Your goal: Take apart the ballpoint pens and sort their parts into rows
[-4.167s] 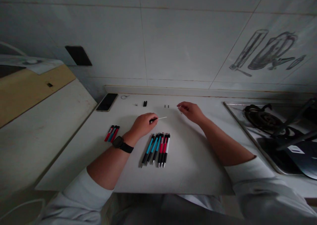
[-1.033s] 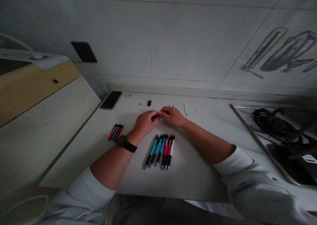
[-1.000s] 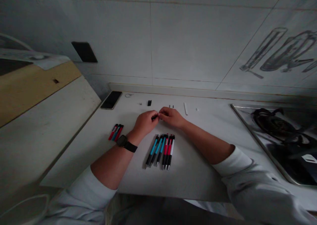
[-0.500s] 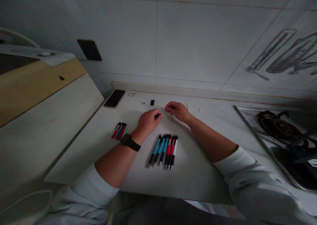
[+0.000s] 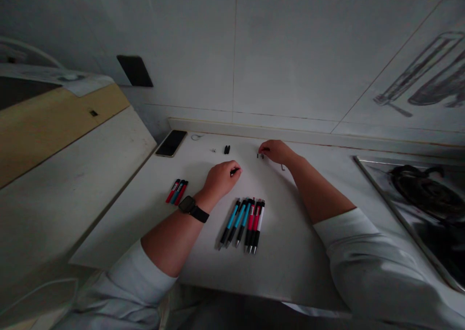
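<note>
My left hand is closed around a small black pen part, held just above the counter. Farther back and to the right, my right hand reaches down with thumb and fingers pinched together. Small dark metallic pieces stand at its fingertips; whether it grips one is too small to tell. Two black pen grips lie left of that hand, with tiny silvery bits beside them. Several assembled pens with blue, red and white barrels lie in a row in front of my hands.
Red and blue pen barrels lie by my left wrist. A phone and a thin ring lie at the back left. A small pale piece is under my right forearm. A gas stove borders the right side.
My right hand has moved away from the left hand, back and to the right, down to the counter. The small dark pieces now show at its fingertips. My left hand keeps its hold.
</note>
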Available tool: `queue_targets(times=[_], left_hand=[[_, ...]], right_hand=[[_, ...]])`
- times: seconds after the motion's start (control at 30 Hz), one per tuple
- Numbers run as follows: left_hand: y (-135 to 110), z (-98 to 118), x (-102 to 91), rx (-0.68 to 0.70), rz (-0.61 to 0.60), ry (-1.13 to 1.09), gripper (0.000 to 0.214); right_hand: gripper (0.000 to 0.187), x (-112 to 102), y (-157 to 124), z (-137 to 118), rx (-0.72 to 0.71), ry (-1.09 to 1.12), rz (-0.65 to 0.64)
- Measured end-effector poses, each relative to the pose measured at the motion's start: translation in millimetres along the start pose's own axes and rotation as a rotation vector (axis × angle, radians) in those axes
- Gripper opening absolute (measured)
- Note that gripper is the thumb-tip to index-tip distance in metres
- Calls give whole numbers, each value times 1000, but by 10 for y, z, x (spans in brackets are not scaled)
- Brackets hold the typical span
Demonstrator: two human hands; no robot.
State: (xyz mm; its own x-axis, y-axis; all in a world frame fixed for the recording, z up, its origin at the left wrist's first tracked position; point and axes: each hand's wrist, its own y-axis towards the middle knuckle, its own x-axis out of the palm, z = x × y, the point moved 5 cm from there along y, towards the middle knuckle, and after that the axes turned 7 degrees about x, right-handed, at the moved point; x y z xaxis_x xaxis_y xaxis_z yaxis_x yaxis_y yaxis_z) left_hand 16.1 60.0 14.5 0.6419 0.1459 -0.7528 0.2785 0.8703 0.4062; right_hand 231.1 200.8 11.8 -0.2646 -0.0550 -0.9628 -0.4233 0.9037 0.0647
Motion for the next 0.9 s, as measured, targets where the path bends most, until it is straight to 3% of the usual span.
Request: queue_targets(times=[0.27, 0.5, 0.63, 0.8, 0.9], left_hand=[[-10, -1, -3, 5, -1, -6, 8], [-7, -37, 13, 41, -1, -25, 11], [-21, -61, 4, -19, 5, -69, 35], [-32, 3, 20, 13, -40, -104, 40], [-44, 45, 29, 52, -60, -65, 37]], right_hand=[[26, -7, -10, -47, 5, -53, -25], [22, -98, -39, -75, -9, -20, 63], [21, -110, -234, -322, -64, 120, 115], [33, 107, -615, -825, -170, 407, -107], [27, 195, -771, -954, -134, 489, -120]])
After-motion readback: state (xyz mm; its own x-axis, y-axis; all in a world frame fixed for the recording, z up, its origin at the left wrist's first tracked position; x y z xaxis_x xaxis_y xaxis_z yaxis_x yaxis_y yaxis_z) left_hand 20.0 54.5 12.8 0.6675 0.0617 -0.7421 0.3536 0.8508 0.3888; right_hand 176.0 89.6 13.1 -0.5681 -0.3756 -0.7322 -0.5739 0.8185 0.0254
